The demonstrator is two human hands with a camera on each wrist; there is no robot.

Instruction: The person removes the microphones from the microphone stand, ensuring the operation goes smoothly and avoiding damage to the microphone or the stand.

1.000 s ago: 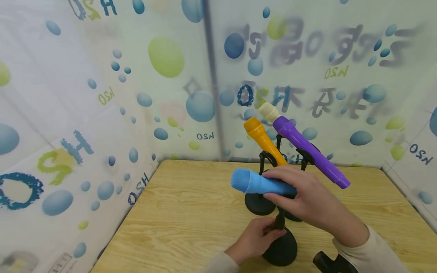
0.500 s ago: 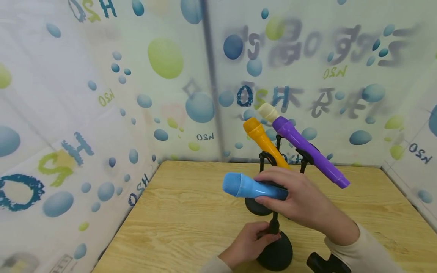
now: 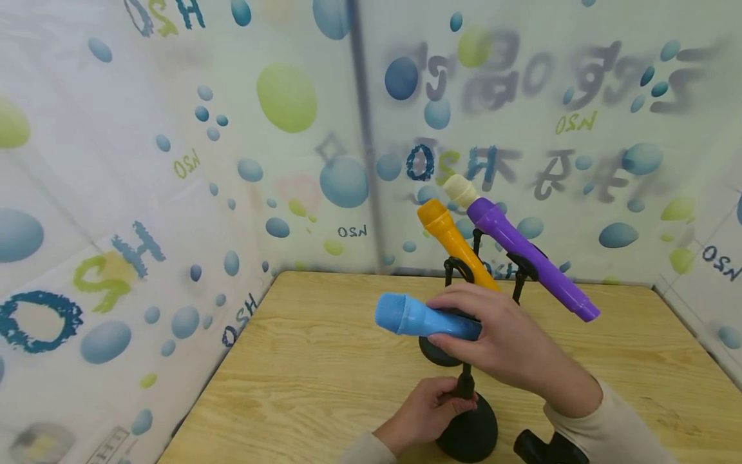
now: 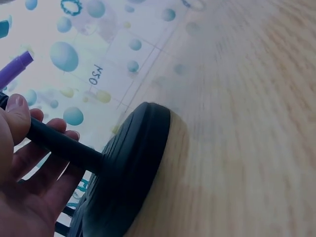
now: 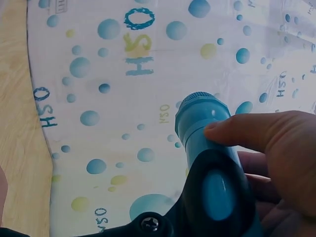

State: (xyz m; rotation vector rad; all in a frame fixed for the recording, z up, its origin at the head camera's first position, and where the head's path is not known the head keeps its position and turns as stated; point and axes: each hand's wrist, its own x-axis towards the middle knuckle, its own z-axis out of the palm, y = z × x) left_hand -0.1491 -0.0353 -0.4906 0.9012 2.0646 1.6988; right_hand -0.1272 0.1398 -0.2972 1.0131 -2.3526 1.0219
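Observation:
A light-blue microphone lies tilted in the black clip of a desk stand, its mesh head pointing left. My right hand grips its body, thumb along the near side. In the right wrist view the blue microphone passes through the ring-shaped clip, with a screw at the joint. Low on the same stand, my left hand holds the stem just above the round black base. The left wrist view has the stem between thumb and fingers, and the base at the tabletop.
Behind stand an orange microphone, a purple microphone and a partly hidden cream microphone, on black stands. A black object shows by the right sleeve. Patterned sheets wall in the wooden table.
Both hands have shifted left and slightly nearer with the blue microphone and its stand, mostly in the first half second. The other microphones stay in place.

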